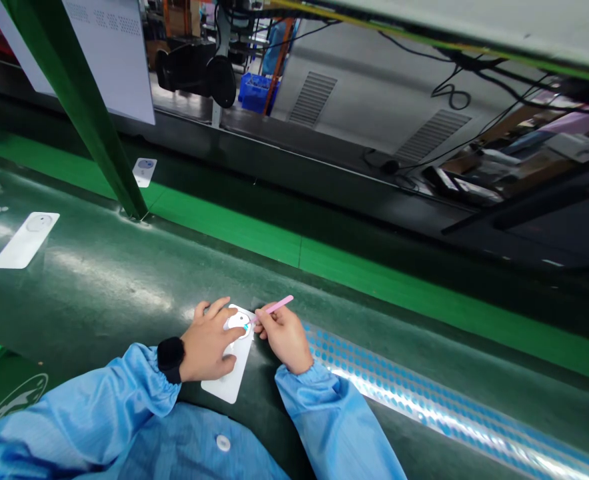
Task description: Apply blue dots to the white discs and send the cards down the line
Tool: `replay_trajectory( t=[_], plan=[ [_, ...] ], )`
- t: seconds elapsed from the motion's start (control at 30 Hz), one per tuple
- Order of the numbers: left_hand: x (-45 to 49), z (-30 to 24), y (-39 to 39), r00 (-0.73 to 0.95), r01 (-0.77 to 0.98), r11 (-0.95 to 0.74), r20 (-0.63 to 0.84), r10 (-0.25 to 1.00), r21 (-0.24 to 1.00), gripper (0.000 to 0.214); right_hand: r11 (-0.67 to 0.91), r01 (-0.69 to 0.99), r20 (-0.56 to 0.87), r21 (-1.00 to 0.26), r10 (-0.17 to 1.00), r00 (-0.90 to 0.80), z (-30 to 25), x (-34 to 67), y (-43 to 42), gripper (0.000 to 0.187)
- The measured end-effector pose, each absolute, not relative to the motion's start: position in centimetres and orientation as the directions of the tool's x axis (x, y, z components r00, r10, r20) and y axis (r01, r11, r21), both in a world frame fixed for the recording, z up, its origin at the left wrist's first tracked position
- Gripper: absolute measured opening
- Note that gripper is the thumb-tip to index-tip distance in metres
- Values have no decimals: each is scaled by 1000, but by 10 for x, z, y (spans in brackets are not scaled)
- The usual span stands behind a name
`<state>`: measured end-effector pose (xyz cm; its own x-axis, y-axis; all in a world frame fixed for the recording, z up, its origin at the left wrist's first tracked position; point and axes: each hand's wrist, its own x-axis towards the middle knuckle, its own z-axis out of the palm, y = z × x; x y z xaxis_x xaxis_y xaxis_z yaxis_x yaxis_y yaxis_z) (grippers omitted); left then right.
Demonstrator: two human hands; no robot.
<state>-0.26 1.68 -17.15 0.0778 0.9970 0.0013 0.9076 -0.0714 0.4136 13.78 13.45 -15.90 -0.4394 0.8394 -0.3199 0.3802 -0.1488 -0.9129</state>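
Under my left hand [207,343] lies a white rectangular panel [229,387] with a round part near its far end. The fingers of that hand are spread over the panel, holding nothing. My right hand [287,333] pinches a thin pink stick-like tool [279,305], perhaps tweezers, whose lower end points at the round part. A small blue spot [247,327] shows at the round part by the tool's tip. Beside my right forearm runs a clear strip [374,377] covered with rows of blue dots.
Another white panel [24,243] lies on the green bench at the left. A green post [84,113] rises from the bench's far side, with a small white card [145,172] behind it. A dark conveyor-like belt [274,193] runs beyond the green ledge.
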Motion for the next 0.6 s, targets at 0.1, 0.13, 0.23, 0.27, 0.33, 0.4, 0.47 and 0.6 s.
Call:
replay_trajectory(
  t=[0.1, 0.13, 0.23, 0.27, 0.33, 0.4, 0.47, 0.6],
  plan=[
    [1, -168, 18, 71, 920, -54, -30, 997, 389, 44, -135, 375, -304, -917, 844, -442, -159, 138, 133, 42],
    [2, -167, 18, 69, 923, -50, -36, 997, 382, 45, -132, 369, -299, -920, 846, -442, -159, 138, 133, 42],
    [4, -165, 18, 63, 929, -42, -47, 997, 367, 46, -136, 339, -286, -931, 849, -444, -160, 139, 132, 43],
    [5, -165, 17, 60, 931, -38, -51, 997, 362, 46, -144, 321, -282, -936, 851, -443, -162, 140, 132, 43],
    [5, -165, 17, 54, 935, -31, -54, 997, 354, 47, -165, 263, -270, -951, 857, -439, -165, 143, 134, 43],
    [6, -165, 16, 48, 938, -26, -54, 997, 347, 48, -188, 185, -252, -965, 863, -438, -169, 147, 136, 43],
    [7, -165, 16, 40, 942, -20, -54, 998, 335, 48, -207, 116, -237, -972, 865, -442, -173, 150, 137, 43],
    [7, -162, 18, 34, 953, -12, -67, 997, 304, 49, -235, 48, -231, -971, 862, -450, -178, 152, 138, 42]
  ],
)
